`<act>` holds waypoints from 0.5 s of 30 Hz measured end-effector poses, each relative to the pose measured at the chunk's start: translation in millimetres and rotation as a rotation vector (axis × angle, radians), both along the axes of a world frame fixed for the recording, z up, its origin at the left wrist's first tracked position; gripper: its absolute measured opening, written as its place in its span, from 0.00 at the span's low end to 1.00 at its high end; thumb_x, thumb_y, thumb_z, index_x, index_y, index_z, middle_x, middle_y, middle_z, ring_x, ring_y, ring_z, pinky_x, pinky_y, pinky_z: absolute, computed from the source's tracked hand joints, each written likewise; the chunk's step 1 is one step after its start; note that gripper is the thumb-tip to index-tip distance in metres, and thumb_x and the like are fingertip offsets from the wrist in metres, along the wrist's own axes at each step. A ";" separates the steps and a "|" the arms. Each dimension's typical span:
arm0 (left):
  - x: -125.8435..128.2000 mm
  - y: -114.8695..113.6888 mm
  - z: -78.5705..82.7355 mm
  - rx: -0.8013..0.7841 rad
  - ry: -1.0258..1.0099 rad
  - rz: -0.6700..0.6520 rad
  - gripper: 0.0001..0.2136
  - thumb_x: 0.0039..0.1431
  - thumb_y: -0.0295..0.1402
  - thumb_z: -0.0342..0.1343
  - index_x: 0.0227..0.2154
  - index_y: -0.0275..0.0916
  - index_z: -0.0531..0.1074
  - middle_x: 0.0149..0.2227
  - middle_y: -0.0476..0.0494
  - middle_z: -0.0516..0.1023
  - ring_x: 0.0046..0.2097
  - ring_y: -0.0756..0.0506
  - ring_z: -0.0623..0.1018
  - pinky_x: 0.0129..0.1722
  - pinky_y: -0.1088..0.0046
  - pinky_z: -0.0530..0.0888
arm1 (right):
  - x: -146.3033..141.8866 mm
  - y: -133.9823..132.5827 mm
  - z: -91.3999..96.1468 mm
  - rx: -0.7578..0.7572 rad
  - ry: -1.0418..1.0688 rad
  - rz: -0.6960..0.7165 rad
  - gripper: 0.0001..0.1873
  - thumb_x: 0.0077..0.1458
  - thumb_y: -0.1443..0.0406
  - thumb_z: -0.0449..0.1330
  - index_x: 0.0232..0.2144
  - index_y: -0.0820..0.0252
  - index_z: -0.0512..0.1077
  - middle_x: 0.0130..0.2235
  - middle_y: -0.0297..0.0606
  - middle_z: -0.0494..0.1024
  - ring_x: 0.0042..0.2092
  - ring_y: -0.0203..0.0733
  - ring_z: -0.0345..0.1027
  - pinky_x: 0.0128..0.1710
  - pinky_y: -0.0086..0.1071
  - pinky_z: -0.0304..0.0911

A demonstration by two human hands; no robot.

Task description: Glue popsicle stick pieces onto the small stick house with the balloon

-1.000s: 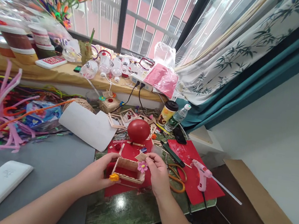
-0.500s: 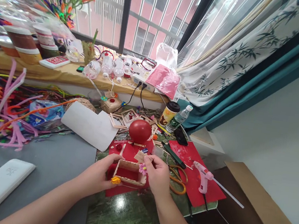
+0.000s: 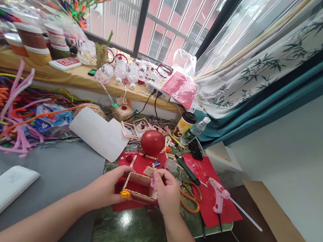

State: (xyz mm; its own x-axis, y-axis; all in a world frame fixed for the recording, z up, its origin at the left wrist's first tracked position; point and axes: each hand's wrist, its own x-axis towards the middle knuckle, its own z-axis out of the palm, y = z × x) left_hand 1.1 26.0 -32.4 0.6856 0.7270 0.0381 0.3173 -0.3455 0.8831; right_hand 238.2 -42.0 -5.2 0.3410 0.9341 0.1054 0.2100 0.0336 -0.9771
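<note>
My left hand (image 3: 111,186) is closed on the left end of a small rectangular box (image 3: 140,194) made of wooden craft sticks. An orange-yellow flower (image 3: 125,194) sits at the box's near left corner. Pinched in my right hand (image 3: 169,189) is a small flat wooden piece (image 3: 149,171), held over the far right edge of the box. A pink flower (image 3: 153,183) at the box's right end is partly hidden by my right fingers. Red paper (image 3: 126,207) lies beneath, seen through the box's open middle. Just beyond is a round red balloon (image 3: 152,142).
To the right lie orange-handled scissors (image 3: 191,198), a green cutter (image 3: 187,169) and a pink glue gun (image 3: 219,194) with a cord. A water bottle (image 3: 195,131) and a lidded cup (image 3: 184,125) stand behind. White card (image 3: 98,134) and pipe cleaners (image 3: 19,126) lie left.
The flat wooden piece and my right hand have shifted slightly left over the box, and my fingers now cover more of the pink flower. My left hand keeps its hold.
</note>
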 end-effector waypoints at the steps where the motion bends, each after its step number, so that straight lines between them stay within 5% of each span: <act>1: 0.1 0.0 0.7 -0.004 0.000 -0.001 0.31 0.56 0.35 0.67 0.62 0.45 0.64 0.63 0.35 0.75 0.61 0.34 0.78 0.59 0.56 0.76 | 0.3 -0.7 -1.3 -0.002 0.012 -0.007 0.16 0.65 0.52 0.64 0.35 0.57 0.80 0.28 0.34 0.79 0.31 0.41 0.72 0.37 0.33 0.67; 6: -0.7 0.0 5.4 0.001 0.007 -0.011 0.31 0.56 0.35 0.67 0.62 0.45 0.64 0.63 0.36 0.75 0.61 0.35 0.78 0.60 0.57 0.76 | 4.2 -4.0 -7.3 -0.015 0.081 -0.018 0.17 0.64 0.51 0.66 0.44 0.57 0.80 0.36 0.39 0.83 0.33 0.42 0.75 0.36 0.33 0.69; 15: -1.2 0.4 9.5 0.095 0.027 -0.064 0.28 0.57 0.39 0.67 0.60 0.46 0.69 0.60 0.38 0.78 0.58 0.33 0.80 0.57 0.58 0.78 | 5.6 -6.1 -3.3 0.064 -0.012 -0.084 0.13 0.64 0.53 0.66 0.36 0.56 0.80 0.34 0.37 0.81 0.36 0.43 0.75 0.41 0.34 0.71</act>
State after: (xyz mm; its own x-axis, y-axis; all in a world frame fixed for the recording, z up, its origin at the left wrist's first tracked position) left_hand -0.1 26.4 -22.9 0.7324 0.6755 0.0854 0.3151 -0.4474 0.8370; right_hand 243.7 -48.1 -8.5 0.4166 0.8933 0.1686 0.2263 0.0777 -0.9710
